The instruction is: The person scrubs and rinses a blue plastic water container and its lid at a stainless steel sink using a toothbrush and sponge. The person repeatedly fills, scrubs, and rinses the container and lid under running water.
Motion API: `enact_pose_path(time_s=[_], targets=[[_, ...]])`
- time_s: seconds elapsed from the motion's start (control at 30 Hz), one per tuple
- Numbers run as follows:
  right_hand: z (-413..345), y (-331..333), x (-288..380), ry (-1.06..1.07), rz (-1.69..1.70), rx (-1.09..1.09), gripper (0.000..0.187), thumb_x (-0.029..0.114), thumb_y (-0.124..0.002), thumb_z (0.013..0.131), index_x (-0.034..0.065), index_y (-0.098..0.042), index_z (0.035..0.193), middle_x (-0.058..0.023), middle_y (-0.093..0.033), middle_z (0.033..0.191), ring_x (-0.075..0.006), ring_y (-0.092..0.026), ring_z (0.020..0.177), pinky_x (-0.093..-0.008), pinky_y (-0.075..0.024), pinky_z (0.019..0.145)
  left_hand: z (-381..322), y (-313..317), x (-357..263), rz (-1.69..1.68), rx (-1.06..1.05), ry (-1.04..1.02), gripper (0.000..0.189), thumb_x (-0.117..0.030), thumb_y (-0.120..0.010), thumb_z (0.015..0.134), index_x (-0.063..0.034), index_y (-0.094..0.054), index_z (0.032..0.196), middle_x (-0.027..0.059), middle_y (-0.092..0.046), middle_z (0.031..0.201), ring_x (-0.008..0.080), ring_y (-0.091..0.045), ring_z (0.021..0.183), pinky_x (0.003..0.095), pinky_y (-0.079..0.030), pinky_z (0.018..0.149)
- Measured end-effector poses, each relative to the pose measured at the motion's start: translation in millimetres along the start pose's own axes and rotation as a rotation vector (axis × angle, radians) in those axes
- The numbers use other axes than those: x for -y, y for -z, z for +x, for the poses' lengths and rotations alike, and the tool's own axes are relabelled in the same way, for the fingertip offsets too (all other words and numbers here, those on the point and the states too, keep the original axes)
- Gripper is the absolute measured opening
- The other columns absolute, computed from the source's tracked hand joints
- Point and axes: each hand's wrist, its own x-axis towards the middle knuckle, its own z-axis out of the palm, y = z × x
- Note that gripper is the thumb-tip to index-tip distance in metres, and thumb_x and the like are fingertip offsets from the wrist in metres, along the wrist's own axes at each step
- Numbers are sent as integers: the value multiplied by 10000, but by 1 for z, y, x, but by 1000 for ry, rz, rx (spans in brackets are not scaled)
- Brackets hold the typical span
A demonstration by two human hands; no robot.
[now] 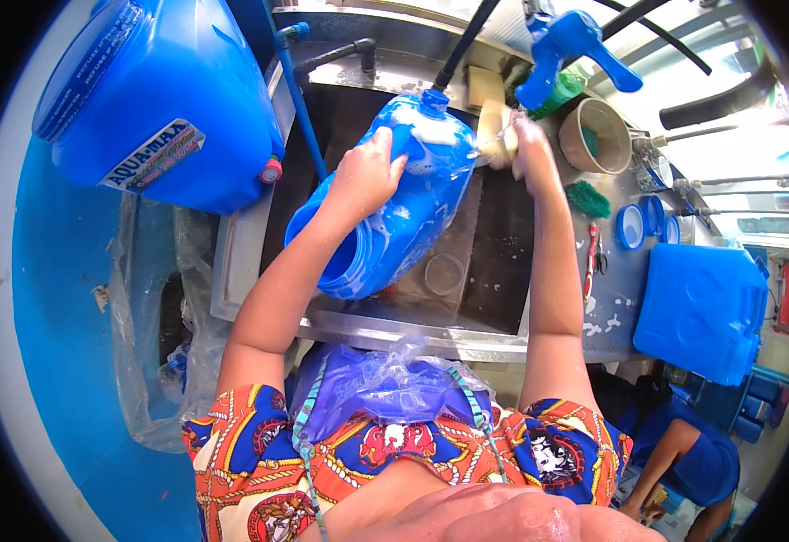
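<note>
A blue plastic water container [421,183] lies tilted over the stainless steel sink [503,271]. Its wide open mouth faces me, and its small blue cap [434,101] points away. White soap suds coat its upper side. My left hand [367,169] holds the container from above, near the middle. Off the container's far right end, my right hand [530,152] grips a pale yellow sponge [494,129]; motion blurs both, and I cannot tell whether the sponge touches the container. A clear round lid-like disc [444,274] lies in the sink below.
A large blue container [171,101] stands at the left. Over the sink's right side hangs a blue-handled tap [564,51]. The right counter holds a beige tub [594,135], green scouring pad [588,198], red toothbrush [592,261], blue caps [630,227] and another blue container [699,311]. A person [696,467] sits lower right.
</note>
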Motion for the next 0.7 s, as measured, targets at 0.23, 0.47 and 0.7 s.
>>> enact_pose_path(time_s=[0.23,0.47,0.7], targets=[[-5,-67,37,1006,-1079,101,242,212,-581,882,78,-682,1056,-159,-672,944,-328,-639,955,-410,-512,839,-9,-6,-8,-24,128,-165,416,-246,-621,882,44,-496,1153,303,-635,979,458,-623,912,516,-494,802],[-7,-60,59,432,-1302,156,218,186,-571,857,41,-687,972,-159,-681,924,-313,-663,831,-397,-526,766,-29,-8,4,-53,175,-347,491,-262,-632,869,43,-515,1235,290,-629,1067,444,-614,976,482,-489,858],[-44,-64,32,714,-693,10,316,299,-629,904,3,-633,1017,-179,-589,1112,-268,-584,1028,-355,-450,880,-31,-5,20,-13,145,-349,527,-287,-634,869,39,-522,1267,282,-627,1109,428,-615,1007,467,-485,896]])
